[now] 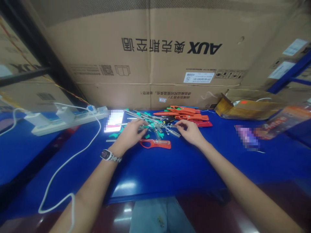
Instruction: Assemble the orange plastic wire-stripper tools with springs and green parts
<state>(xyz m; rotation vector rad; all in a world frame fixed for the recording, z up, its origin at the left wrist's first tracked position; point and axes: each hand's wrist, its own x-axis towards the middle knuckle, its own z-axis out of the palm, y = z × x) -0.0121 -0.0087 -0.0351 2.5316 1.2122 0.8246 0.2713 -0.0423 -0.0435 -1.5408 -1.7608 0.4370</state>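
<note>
Both my hands reach to a heap of thin metal rods (155, 124) with small green plastic pieces on a blue table (170, 168). My left hand (131, 134), a watch on its wrist, is curled over the left side of the heap with fingers closed on some rods. My right hand (190, 131) pinches the end of a metal rod (173, 132) at the heap's right side. One orange plastic handle (155, 144) lies just in front of the heap between my hands. A stack of orange handles (184, 115) lies behind the heap.
A lit phone (114, 121) lies left of the heap. A white power strip (65, 119) with plugs and a white cable (73, 158) run along the left. A large cardboard box (155, 55) walls off the back. A small open carton (245, 106) and packets sit at right.
</note>
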